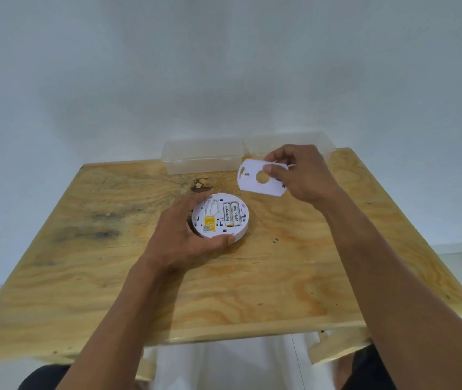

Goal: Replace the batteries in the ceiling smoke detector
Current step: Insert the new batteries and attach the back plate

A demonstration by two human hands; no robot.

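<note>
Wooden table (pixel 294 277), pale plywood grain, dark stains toward the left of frame; it fills the middle and lower frame.

Left of centre: our left hand (pixel 184 243) lies on the tabletop, fingers curled partway around the smoke detector (pixel 220 215). Thumb tip presses the near rim, the other fingers wrap the left and far edge. A loose cupping grip, not a closed fist.

Centre frame: the detector is a round white disc lying back-side up on the table. Its battery bay is uncovered. Two batteries (pixel 231 214) sit side by side in the bay, white with yellow ends, lettering running lengthwise. A yellow label (pixel 209 223) sits at the lower left of the disc face.

Right of centre, higher in frame: our right hand (pixel 297 173) is raised above the table, thumb and fingertips pinched on the white mounting plate (pixel 258 178). The plate is flat, roughly round, with a circular hole at its middle, tilted toward us, clear of the detector.

Upper centre, at the table's far edge: two clear plastic boxes (pixel 201 156) side by side; the right one is partly behind the raised hand.
</note>
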